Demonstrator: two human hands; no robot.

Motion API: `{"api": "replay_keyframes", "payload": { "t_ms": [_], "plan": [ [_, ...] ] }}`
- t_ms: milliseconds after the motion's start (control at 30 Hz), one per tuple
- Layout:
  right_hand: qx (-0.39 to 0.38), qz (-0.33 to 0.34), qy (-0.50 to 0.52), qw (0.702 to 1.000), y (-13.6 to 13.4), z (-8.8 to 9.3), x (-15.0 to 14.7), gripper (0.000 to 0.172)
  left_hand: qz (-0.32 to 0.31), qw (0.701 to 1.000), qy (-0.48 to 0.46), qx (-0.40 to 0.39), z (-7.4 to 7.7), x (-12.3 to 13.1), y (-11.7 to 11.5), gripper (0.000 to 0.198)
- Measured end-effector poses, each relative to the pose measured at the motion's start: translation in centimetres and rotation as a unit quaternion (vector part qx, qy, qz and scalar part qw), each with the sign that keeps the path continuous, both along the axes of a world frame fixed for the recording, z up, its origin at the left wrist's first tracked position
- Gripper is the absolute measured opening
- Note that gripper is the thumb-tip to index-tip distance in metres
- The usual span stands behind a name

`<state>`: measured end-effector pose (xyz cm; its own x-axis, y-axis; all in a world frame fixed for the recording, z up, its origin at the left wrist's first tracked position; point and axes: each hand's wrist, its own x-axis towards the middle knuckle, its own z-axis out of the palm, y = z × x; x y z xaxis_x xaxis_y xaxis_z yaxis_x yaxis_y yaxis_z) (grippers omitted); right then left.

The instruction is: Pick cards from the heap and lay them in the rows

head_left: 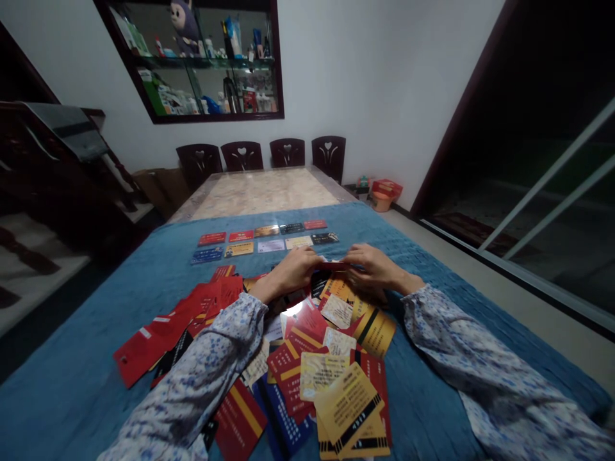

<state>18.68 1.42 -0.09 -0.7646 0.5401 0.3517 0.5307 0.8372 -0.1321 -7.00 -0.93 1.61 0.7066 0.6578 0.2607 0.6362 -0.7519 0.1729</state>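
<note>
Toward the near edge of the table (pixel 259 189), some red cards (pixel 240 419) bear yellow stripes and gold cards (pixel 343 406) black bands. Nearer the far edge, two rows (pixel 240 248) mix red, gold, white, black and blue. The cloth (pixel 423 403) is blue; toward the far edge the bare table is mottled beige. The sleeves (pixel 206 371) are white with blue flowers.

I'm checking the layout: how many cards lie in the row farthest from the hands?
5, left to right: red card, another red card, gold card, dark card, third red card. None appears hidden.
</note>
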Motion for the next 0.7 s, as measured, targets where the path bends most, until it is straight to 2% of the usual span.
{"api": "replay_keyframes", "payload": {
  "t_ms": [100, 333, 467, 600, 700],
  "plan": [
    [-0.007, -0.023, 0.013, 1.000, 0.0, -0.2, 0.0, 0.027, 0.024, 0.999, -0.021, 0.020, -0.5, 0.1, 0.1, 0.028],
    [0.016, -0.065, 0.060, 0.996, 0.3, -0.8, 0.2, 0.035, 0.035, 0.994, -0.092, 0.039, -0.8, 0.1, 0.3, 0.028],
    [0.030, -0.080, 0.067, 0.994, 0.3, -1.1, 0.2, 0.038, 0.045, 0.990, -0.127, 0.030, -1.2, 0.2, 0.5, 0.034],
    [0.031, -0.090, 0.046, 0.994, 0.0, -1.0, -0.1, 0.036, 0.060, 0.992, -0.111, 0.022, -1.8, 0.2, 0.7, 0.048],
    [0.036, -0.095, 0.027, 0.994, -0.2, -1.0, -0.3, 0.035, 0.064, 0.995, -0.077, 0.016, -1.9, 0.3, 0.5, 0.049]
  ]
}}
